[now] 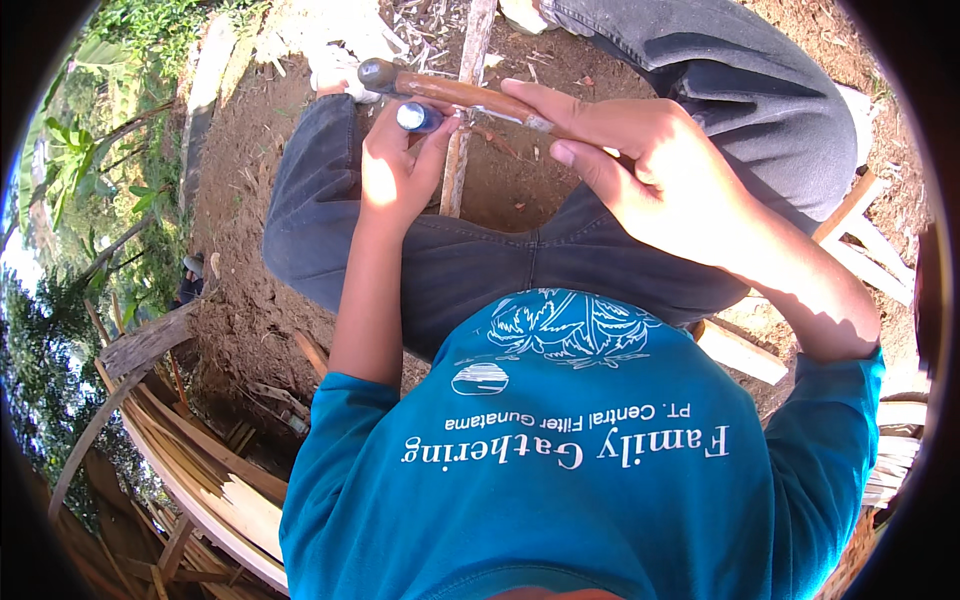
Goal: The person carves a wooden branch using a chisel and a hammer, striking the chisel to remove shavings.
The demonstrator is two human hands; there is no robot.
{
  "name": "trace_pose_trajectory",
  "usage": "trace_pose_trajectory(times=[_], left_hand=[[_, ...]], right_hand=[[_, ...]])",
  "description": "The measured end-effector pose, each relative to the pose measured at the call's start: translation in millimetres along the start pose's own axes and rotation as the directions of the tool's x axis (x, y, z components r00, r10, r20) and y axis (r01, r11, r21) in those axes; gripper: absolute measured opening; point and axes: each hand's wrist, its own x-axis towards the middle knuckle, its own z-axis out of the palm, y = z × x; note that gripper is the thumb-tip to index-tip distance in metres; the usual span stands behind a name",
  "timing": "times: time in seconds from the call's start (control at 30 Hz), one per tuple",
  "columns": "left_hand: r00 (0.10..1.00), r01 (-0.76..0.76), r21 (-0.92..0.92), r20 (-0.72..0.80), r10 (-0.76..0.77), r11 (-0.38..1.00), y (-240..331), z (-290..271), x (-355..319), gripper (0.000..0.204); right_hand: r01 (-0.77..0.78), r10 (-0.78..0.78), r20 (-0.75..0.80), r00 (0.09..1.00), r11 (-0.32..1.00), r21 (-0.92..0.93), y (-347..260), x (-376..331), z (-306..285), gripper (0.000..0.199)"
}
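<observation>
Someone in a teal shirt (560, 470) is sitting over bare dirt (510, 190). The left hand (395, 170) is gripping a blue-capped object (415, 117); the right hand (640, 170) is closing around a wooden-handled knife (450, 90) above a stick (462, 130).

The knife handle (455, 92) in the right hand (650, 170) looks like smooth reddish-brown wood with a dull sheen, capped at its left end by dark metal. The small cylinder (415, 117) in the left hand (395, 170) has a glossy blue plastic look. A rough, pale wooden stick (462, 120) stands between the knees. The trousers (480, 260) are matt grey woven cloth, the shirt (560, 470) soft teal cloth. Split wooden strips (215, 490) at near left look dry and fibrous
</observation>
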Motion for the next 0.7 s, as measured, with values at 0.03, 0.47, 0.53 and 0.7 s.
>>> trace_pose_trajectory(times=[0.03, 0.47, 0.53, 0.7], left_hand=[[1.0, 0.004, -0.001, -0.006, -0.004, 1.0, 0, -1, 1, 0.019], [0.999, -0.041, 0.052, 0.01, 0.041, 0.998, 5, 1, -9, 0.019], [1.0, -0.025, 0.032, -0.008, 0.025, 0.999, -3, 2, -9, 0.02], [0.996, 0.033, -0.062, -0.082, -0.038, 0.998, -1, 3, -9, 0.017]], right_hand=[[0.019, -0.019, 0.005, 1.0, 0.999, -0.031, -2, 0, -3, 0.051], [-0.094, 0.095, -0.001, 0.996, 0.988, 0.121, -19, -15, 3, 0.049], [-0.102, 0.104, -0.012, 0.994, 0.986, 0.132, -17, -17, 2, 0.048], [-0.286, 0.28, 0.078, 0.957, 0.956, 0.066, -15, -19, -4, 0.047]])
